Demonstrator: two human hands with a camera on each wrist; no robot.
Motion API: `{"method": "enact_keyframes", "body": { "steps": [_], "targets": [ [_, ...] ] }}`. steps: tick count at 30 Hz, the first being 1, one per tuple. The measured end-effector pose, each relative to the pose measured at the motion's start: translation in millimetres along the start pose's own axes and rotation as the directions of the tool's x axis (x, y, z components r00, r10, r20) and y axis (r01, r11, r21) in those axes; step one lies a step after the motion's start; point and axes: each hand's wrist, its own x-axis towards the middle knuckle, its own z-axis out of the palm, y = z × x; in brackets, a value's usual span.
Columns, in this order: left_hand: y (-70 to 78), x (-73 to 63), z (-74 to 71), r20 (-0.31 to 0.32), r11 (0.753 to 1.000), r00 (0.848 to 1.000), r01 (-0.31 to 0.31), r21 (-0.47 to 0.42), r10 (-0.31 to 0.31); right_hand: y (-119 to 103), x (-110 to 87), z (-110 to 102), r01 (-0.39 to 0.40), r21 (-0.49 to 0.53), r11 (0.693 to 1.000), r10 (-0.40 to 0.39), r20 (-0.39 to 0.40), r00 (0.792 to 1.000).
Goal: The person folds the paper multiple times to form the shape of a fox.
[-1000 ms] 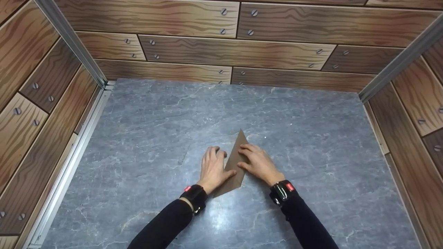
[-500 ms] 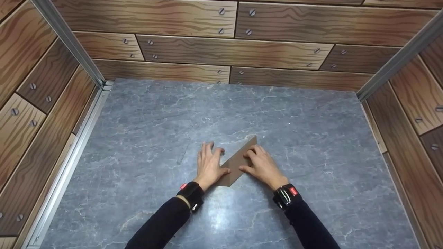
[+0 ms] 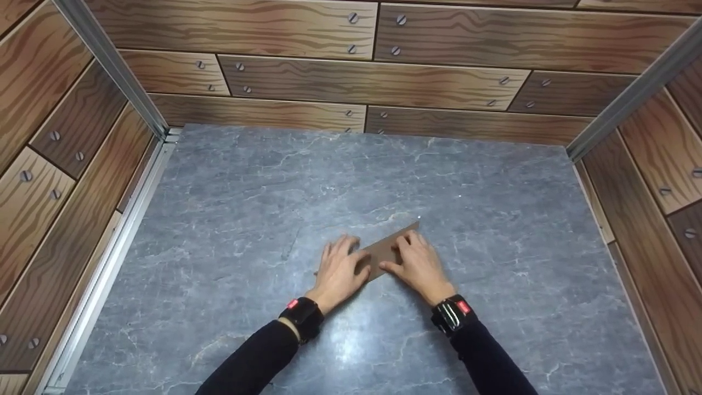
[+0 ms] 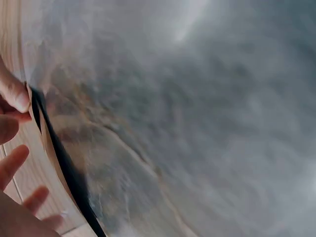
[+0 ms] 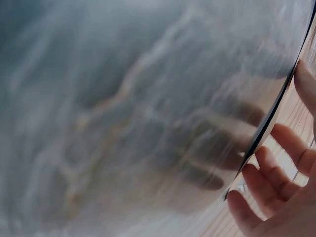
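Observation:
A flat brown piece, like thin card or folded paper, (image 3: pixel 385 253) shows between the hands near the middle of the grey marbled surface. It lies slanted, its far tip up to the right. My left hand (image 3: pixel 335 274) pinches its left end between thumb and fingers, covering that end. My right hand (image 3: pixel 421 267) grips the right part, thumb and bent fingers on the brown face. Seen from the left wrist, the piece is a thin tan edge (image 4: pixel 48 147) with a dark band beside it. In the right wrist view, right fingers (image 5: pixel 266 180) meet the thin edge.
A grey marbled surface (image 3: pixel 247 181) spreads around both hands. Wood-patterned panels (image 3: pixel 307 77) stand at the back and both sides, with metal profiles (image 3: pixel 118 71) at the corners. A bright light reflection lies on the surface in front of the hands.
The brown piece has turned clockwise, from nearly upright in view to a shallow slant, and looks narrower. The left hand has drawn its fingers in on the left end; the right hand has shifted slightly right.

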Motion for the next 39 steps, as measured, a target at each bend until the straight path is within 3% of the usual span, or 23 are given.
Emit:
{"method": "enact_keyframes", "body": {
  "steps": [3, 6, 17, 29, 39],
  "targets": [
    [1.7, -1.8, 1.4, -0.006, 0.996, 0.998, -0.067, 0.055, 0.067, -2, -1.0, 2, -0.012, -0.025, 1.0, 0.011, -0.044, 0.999],
    [3.1, -3.7, 3.1, 0.019, 0.99, 0.995, -0.098, 0.103, 0.097, -3, -1.2, 4, -0.028, -0.045, 0.999, 0.025, -0.066, 0.998],
    [-1.9, -6.4, 7.5, 0.07, 0.966, 0.989, -0.144, 0.214, 0.132, -11, 0.2, -1, -0.107, -0.105, 0.989, 0.105, -0.025, 0.994],
    [-5.7, -2.7, 3.0, 0.07, 0.962, 0.985, -0.171, 0.212, 0.159, -5, -7.9, -2, -0.091, -0.112, 0.99, 0.086, -0.042, 0.995],
    [-7.7, 0.6, 1.9, 0.066, 0.975, 0.986, -0.163, 0.15, 0.154, 3, -15.4, -7, -0.112, -0.042, 0.993, 0.113, 0.018, 0.993]
  ]
}}
